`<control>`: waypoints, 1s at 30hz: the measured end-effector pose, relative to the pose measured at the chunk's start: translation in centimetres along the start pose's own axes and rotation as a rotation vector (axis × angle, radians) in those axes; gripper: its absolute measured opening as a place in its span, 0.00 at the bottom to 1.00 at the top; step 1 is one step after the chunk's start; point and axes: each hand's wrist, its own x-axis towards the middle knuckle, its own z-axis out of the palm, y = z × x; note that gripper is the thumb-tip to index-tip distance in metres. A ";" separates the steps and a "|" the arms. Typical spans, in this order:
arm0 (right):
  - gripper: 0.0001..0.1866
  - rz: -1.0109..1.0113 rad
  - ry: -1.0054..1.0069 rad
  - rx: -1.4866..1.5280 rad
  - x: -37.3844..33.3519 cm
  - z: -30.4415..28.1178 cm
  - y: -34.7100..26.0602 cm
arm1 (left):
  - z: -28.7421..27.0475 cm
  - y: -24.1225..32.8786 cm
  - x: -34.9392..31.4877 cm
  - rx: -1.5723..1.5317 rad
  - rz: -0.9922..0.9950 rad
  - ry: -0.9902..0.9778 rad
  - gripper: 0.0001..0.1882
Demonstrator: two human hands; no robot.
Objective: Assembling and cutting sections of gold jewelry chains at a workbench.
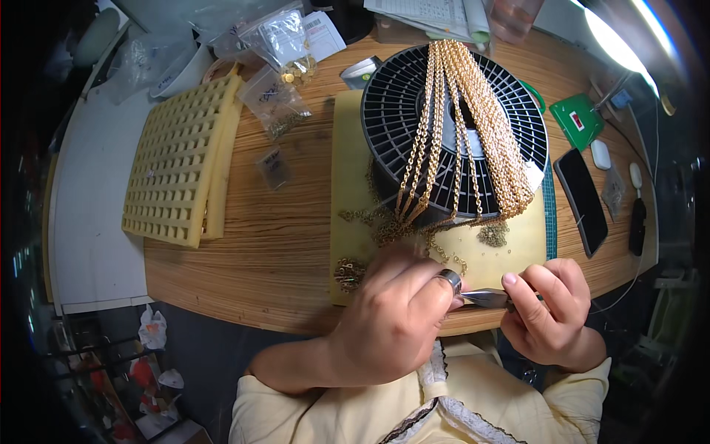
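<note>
Room: dark floor, loaded rack [111, 362] past the near-left corner of the wood-grain table [244, 274]. White surface [96, 222] along its left edge. Yellow mat [346, 140] right of center. Black spool [392, 96] on it, toward the far edge; gold chain [510, 170] draped over, trailing toward the near edge. Left hand [396, 314] curled at near edge; can't tell what's inside. Right hand [547, 311] grasping pliers [484, 297], tip at left hand. Likely step: fine pliers work; next move calls for a steady tip. Loose links [493, 234] on mat, beside spool.
</note>
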 end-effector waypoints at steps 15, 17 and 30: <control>0.31 0.133 -0.066 0.350 0.0 0.3 0.2 | -1.2 0.1 0.7 -0.297 -0.097 0.131 0.07; 0.31 0.136 -0.066 0.356 0.1 0.3 0.2 | -1.2 0.0 0.6 -0.296 -0.083 0.121 0.06; 0.31 0.122 0.048 0.241 0.2 0.5 0.0 | -0.5 0.1 1.5 -0.224 -0.108 0.181 0.07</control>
